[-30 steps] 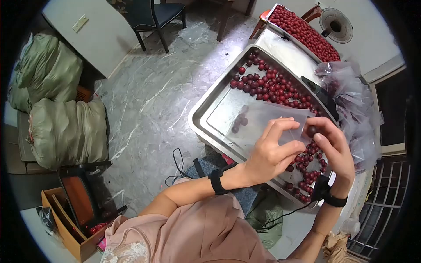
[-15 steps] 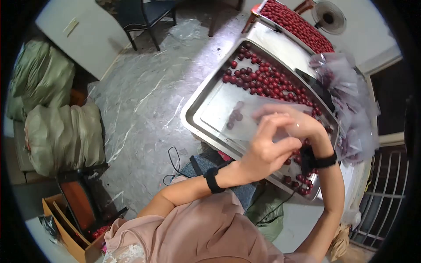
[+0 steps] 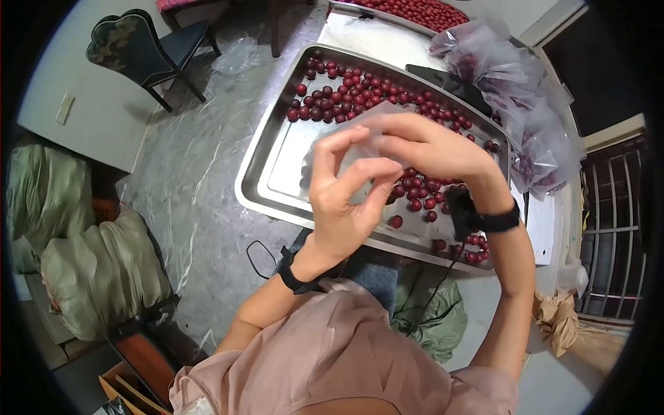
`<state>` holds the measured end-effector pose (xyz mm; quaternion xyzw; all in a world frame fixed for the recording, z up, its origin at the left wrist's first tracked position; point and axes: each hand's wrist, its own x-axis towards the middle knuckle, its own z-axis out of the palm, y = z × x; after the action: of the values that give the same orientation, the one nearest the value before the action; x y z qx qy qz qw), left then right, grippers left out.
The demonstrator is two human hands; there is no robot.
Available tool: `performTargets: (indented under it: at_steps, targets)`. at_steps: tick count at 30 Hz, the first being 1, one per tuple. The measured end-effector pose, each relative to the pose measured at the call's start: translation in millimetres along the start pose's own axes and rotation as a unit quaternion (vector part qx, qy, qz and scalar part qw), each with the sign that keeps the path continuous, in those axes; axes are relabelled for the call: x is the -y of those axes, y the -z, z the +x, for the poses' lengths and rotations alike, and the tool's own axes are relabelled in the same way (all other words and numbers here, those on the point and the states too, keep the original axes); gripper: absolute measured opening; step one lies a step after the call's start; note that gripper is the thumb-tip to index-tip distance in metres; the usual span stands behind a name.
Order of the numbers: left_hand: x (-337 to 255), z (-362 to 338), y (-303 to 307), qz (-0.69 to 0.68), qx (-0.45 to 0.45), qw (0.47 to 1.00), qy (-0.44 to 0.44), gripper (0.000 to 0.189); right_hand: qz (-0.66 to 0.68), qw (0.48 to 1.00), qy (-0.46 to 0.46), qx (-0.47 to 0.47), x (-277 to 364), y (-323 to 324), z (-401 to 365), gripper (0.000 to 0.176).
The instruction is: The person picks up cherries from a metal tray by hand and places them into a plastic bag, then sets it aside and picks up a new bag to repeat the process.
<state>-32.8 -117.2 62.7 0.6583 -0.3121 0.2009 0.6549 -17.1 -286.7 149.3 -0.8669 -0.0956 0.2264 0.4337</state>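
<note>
Dark red round fruits lie in a large metal tray. Above its middle, a thin clear plastic bag hangs at my hands, with a few dark shapes showing through it at the left. My left hand has its thumb and fingers curled, fingertips near the bag's edge; whether they grip it is unclear. My right hand comes from the right with its thumb and fingers closed on the bag. A black band circles each wrist.
Filled plastic bags stand beyond the tray on the right. Another tray of red fruits is at the back. A dark chair stands at the far left, above big green sacks. A black object lies behind the tray.
The view has shifted, so tray and fruits appear further left and higher. My hands have come together around the bag, which is now bunched up rather than spread flat over the tray.
</note>
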Motion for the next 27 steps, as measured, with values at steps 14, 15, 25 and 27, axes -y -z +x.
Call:
performTargets:
  at_steps: [14,15,25,27]
  targets:
    - [1,8,-3,-0.028,-0.042,0.998,0.034,0.018,-0.107,0.989,0.03,-0.102,-90,-63,-91,0.026]
    - [1,8,-3,-0.029,-0.044,0.998,0.032,0.018,-0.126,0.987,0.036,-0.095,-93,-72,-88,0.028]
    - [-4,6,-6,-0.015,-0.021,1.0,0.008,0.022,-0.288,0.952,0.057,-0.09,-112,-103,-69,0.031]
    - [-4,3,-7,-0.034,-0.01,0.999,0.01,0.022,-0.228,0.968,0.028,-0.102,-109,-99,-70,0.03]
